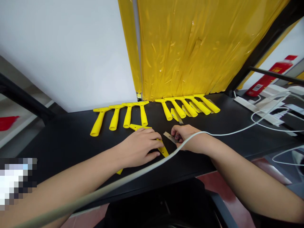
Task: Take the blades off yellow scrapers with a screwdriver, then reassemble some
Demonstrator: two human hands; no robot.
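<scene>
Far left on the black tabletop [68,139], four yellow plastic T-shaped handles [127,117] stand in a line, crossbars to the wall. Next along, the bare left hand [142,145], palm down, over a yellow plastic tool with a flat head [163,149]; its head pokes out past the fingertips, while a yellow end peeks from under the wrist. Is that hand clamped on it? Can't tell, the palm hides the grip. Just beyond the knuckles, another yellow crossbar [137,127], lying sideways.

And here's the key gap! Between the hands sits a thin flat metal strip [169,136], its lower right end pinched in the curled fingers of the bare right hand [190,137]. The right hand is plainly nearer; the strip's free end points left and slightly away, towards the yellow head, just beside but apart. The strip's long axis runs at a shallow slant, while the head's drops more steeply, near end aimed right and towards the person.

Over the right wrist passes a white cable [228,134]; beyond, five more yellow handles [189,107], and furthest right, a red bottle [268,77].
</scene>
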